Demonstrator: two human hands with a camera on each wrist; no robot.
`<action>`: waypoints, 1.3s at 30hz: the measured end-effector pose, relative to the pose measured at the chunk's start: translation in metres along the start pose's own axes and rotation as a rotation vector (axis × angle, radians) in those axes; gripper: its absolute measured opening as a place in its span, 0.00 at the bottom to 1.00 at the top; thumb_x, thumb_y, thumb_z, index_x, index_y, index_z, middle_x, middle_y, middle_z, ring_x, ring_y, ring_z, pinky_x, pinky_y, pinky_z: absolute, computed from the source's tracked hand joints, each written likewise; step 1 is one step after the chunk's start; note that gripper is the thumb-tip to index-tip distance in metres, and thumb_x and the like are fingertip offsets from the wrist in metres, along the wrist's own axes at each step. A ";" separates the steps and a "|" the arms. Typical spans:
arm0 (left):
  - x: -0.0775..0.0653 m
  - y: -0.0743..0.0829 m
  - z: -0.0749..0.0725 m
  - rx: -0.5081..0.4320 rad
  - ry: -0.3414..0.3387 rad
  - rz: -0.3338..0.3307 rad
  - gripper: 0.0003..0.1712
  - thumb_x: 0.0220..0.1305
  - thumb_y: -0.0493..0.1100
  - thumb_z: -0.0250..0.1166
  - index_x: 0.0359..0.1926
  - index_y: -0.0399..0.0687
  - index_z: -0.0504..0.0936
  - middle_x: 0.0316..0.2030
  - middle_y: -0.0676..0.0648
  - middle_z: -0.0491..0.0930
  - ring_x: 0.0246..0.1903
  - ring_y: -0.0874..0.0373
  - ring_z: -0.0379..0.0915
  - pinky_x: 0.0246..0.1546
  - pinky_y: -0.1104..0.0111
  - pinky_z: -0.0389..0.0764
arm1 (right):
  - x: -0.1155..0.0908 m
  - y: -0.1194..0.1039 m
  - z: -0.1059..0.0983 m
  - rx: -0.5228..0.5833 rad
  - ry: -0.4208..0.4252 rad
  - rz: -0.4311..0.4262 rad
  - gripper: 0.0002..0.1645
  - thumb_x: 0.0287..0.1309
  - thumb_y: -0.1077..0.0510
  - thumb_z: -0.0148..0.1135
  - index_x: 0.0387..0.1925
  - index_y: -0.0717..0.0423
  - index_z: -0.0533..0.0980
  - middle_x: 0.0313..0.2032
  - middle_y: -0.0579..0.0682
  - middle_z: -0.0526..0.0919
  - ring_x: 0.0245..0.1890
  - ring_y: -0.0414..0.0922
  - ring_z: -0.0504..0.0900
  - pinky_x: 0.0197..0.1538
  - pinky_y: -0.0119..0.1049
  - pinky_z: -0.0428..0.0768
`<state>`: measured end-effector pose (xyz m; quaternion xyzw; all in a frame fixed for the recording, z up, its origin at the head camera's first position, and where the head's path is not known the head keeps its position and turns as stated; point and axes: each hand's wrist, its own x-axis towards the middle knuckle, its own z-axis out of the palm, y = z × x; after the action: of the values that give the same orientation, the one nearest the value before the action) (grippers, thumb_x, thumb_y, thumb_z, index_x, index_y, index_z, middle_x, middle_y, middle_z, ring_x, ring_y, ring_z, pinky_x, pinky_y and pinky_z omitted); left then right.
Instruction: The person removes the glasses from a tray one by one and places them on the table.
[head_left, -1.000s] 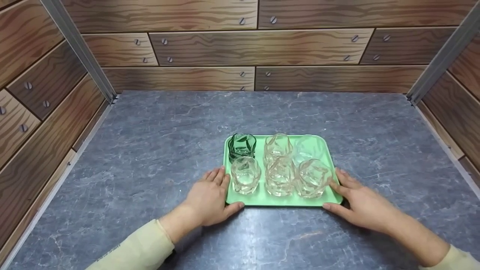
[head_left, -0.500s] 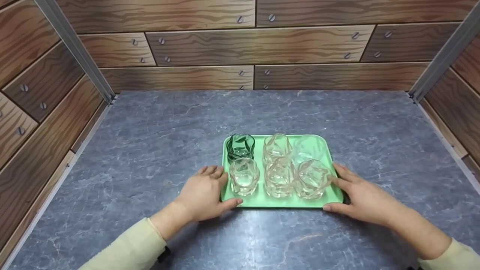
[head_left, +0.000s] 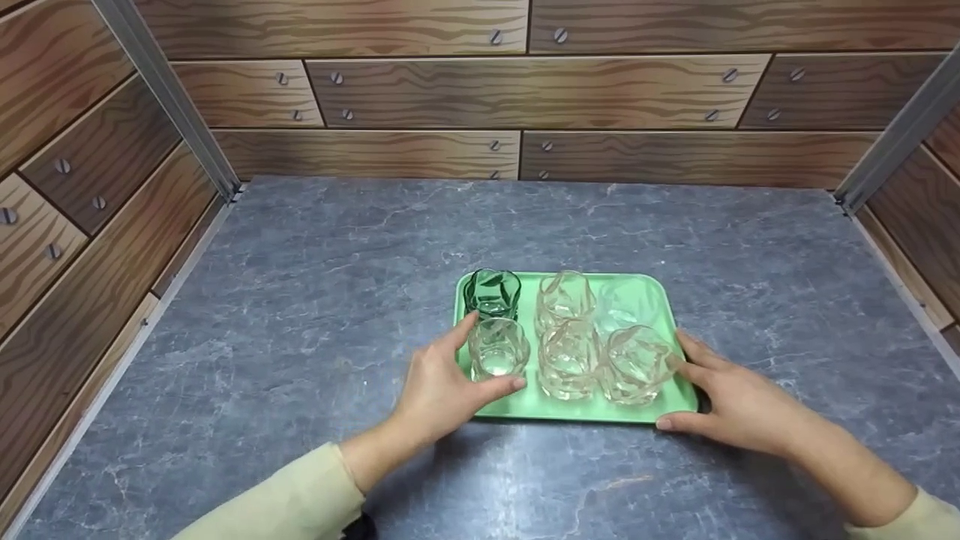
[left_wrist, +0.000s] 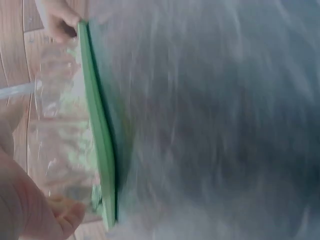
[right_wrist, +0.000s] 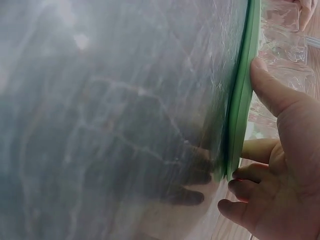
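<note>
A light green tray (head_left: 585, 411) carries a dark green glass (head_left: 492, 291) at its back left. At its front left stands a clear glass (head_left: 498, 351), with my left hand (head_left: 444, 386) around its near-left side. The left thumb lies across the front of that glass, and the index fingertip is at its far-left rim. In the left wrist view the fingers (left_wrist: 65, 215) are bent beside the glasses. My right hand (head_left: 739, 401) rests at the tray's front right corner. Its thumb touches the front edge and its fingers lie along the right edge.
Several more faceted glasses stand on the tray: a front middle one (head_left: 568, 364), a front right one (head_left: 637, 366), a back middle one (head_left: 566, 298) and a faint back right one (head_left: 628, 298). Wood-patterned walls (head_left: 540, 90) enclose the grey marbled tabletop (head_left: 337, 262).
My left hand has left the tray's left edge and moved right and inward to the front left glass. My right hand stays at the tray's right corner.
</note>
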<state>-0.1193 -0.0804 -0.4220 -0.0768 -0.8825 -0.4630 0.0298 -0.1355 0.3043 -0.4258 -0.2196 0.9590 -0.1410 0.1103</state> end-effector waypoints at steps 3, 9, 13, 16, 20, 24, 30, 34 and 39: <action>-0.002 0.002 0.007 -0.072 0.005 -0.045 0.67 0.45 0.61 0.87 0.80 0.41 0.63 0.20 0.53 0.77 0.10 0.67 0.50 0.15 0.70 0.71 | 0.001 0.000 -0.001 0.004 -0.009 0.005 0.67 0.55 0.16 0.62 0.73 0.68 0.71 0.81 0.69 0.52 0.75 0.72 0.61 0.68 0.72 0.70; -0.001 -0.001 0.019 -0.118 0.070 -0.057 0.66 0.45 0.58 0.88 0.80 0.42 0.65 0.59 0.39 0.84 0.16 0.64 0.63 0.30 0.66 0.82 | 0.002 0.002 -0.002 0.004 -0.017 -0.002 0.67 0.55 0.16 0.61 0.73 0.68 0.71 0.81 0.70 0.52 0.74 0.73 0.62 0.67 0.72 0.71; 0.003 -0.002 0.022 -0.155 0.107 -0.073 0.60 0.46 0.54 0.88 0.77 0.43 0.69 0.72 0.42 0.74 0.53 0.53 0.83 0.61 0.61 0.82 | 0.003 0.002 -0.005 0.003 -0.022 0.005 0.68 0.56 0.16 0.61 0.73 0.69 0.70 0.81 0.71 0.51 0.73 0.74 0.63 0.67 0.73 0.70; 0.007 -0.003 0.022 -0.196 0.111 -0.080 0.57 0.47 0.51 0.88 0.76 0.43 0.71 0.71 0.41 0.75 0.69 0.47 0.72 0.72 0.59 0.72 | 0.005 0.001 -0.006 0.009 -0.030 0.014 0.68 0.56 0.16 0.61 0.73 0.69 0.70 0.81 0.70 0.50 0.73 0.74 0.62 0.67 0.73 0.69; 0.008 -0.004 0.019 -0.224 0.105 -0.079 0.55 0.48 0.49 0.88 0.75 0.42 0.72 0.70 0.42 0.77 0.67 0.47 0.75 0.71 0.59 0.73 | 0.007 0.002 -0.006 0.007 -0.037 0.011 0.68 0.56 0.16 0.61 0.73 0.69 0.70 0.81 0.71 0.50 0.73 0.74 0.63 0.67 0.73 0.70; 0.008 -0.005 0.014 -0.238 0.085 -0.069 0.54 0.48 0.49 0.88 0.74 0.43 0.74 0.68 0.46 0.79 0.64 0.47 0.78 0.68 0.59 0.76 | 0.008 0.002 -0.006 -0.001 -0.029 0.002 0.67 0.57 0.16 0.60 0.73 0.68 0.71 0.81 0.71 0.51 0.72 0.74 0.65 0.66 0.73 0.71; 0.007 0.003 -0.011 -0.322 -0.014 -0.030 0.56 0.46 0.47 0.89 0.75 0.42 0.73 0.68 0.46 0.79 0.66 0.45 0.77 0.66 0.59 0.79 | 0.006 0.003 -0.005 -0.004 -0.033 -0.003 0.66 0.57 0.16 0.61 0.73 0.68 0.70 0.80 0.71 0.51 0.72 0.75 0.64 0.65 0.73 0.71; 0.013 0.012 -0.038 -0.402 -0.064 0.011 0.57 0.44 0.44 0.89 0.75 0.42 0.72 0.65 0.44 0.81 0.65 0.44 0.77 0.64 0.59 0.80 | 0.005 0.002 -0.003 0.000 -0.052 0.003 0.67 0.56 0.16 0.60 0.73 0.68 0.70 0.81 0.71 0.50 0.72 0.75 0.64 0.66 0.73 0.71; 0.032 0.019 -0.075 -0.423 -0.038 0.047 0.55 0.44 0.45 0.89 0.74 0.43 0.74 0.59 0.47 0.85 0.62 0.50 0.80 0.64 0.64 0.80 | 0.003 0.000 -0.002 0.002 -0.064 0.004 0.68 0.56 0.15 0.60 0.72 0.69 0.71 0.80 0.72 0.51 0.71 0.76 0.65 0.65 0.73 0.72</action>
<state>-0.1488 -0.1278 -0.3599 -0.1105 -0.7642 -0.6354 0.0073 -0.1392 0.3034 -0.4245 -0.2218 0.9554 -0.1344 0.1415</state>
